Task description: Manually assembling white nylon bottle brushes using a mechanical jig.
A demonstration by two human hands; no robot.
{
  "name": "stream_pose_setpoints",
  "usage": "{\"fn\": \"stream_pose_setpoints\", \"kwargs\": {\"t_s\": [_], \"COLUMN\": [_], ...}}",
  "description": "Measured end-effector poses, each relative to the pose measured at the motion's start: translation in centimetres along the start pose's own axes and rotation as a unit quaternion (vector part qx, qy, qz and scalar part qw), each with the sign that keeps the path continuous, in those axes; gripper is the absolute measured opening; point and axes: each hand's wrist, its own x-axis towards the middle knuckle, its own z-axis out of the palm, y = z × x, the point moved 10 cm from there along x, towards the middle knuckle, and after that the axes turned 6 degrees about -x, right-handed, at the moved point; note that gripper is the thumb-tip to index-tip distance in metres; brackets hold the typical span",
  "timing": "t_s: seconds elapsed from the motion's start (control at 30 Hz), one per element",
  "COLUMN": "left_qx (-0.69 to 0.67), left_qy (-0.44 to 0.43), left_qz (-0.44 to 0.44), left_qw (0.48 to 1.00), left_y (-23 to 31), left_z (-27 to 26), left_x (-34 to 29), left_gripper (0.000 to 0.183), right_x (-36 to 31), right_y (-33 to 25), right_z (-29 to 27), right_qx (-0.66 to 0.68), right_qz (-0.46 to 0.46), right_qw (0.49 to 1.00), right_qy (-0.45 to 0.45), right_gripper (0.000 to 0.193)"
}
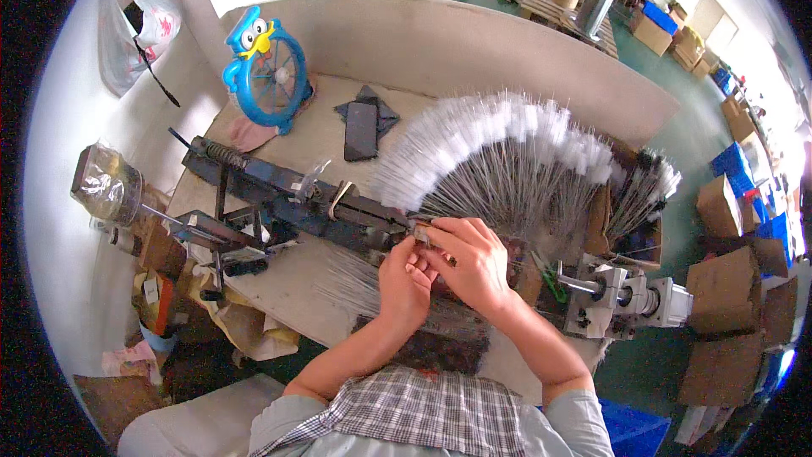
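Here one left hand and one right hand meet at one black machine, fingers curled, hold unclear

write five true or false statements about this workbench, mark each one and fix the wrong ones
1. The left hand and right hand are close together at the right end of the long dark bar. True.
2. The wire brushes' white ends point toward the person. False: the wire brushes have their white ends pointing away.
3. The round fan has a blue rim. True.
4. A plastic bag hangs on the right side. False: the plastic bag hangs on the left.
5. The phone lies on a dark cloth. True.
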Motion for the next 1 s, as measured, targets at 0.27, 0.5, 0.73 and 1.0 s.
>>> {"fn": "stream_pose_setpoints", "kwargs": {"t_s": [0.27, 0.5, 0.73, 1.0], "left_qx": [-0.008, 0.029, 0.020, -0.006], "left_qy": [-0.003, -0.012, 0.011, 0.003], "left_qz": [0.007, 0.035, 0.029, 0.014], "left_qw": [1.000, 0.999, 0.999, 1.000], "left_y": [0.4, 0.4, 0.2, 0.1], "left_z": [-0.1, 0.1, -1.0, -0.7], "left_x": [0.1, 0.0, 0.4, 0.1], "left_gripper": [0.019, 0.010, 0.009, 0.012], "right_x": [-0.1, -0.4, -0.3, -0.3], "right_y": [-0.2, -0.7, -0.7, -0.8], "right_z": [-1.6, -1.6, -1.5, -1.7], "right_qx": [-0.013, -0.052, -0.040, -0.033], "right_qz": [0.003, -0.023, -0.026, -0.017], "right_qw": [0.999, 0.995, 0.997, 0.995], "right_qy": [0.046, 0.078, 0.068, 0.089], "right_gripper": [0.031, 0.028, 0.022, 0.023]}}
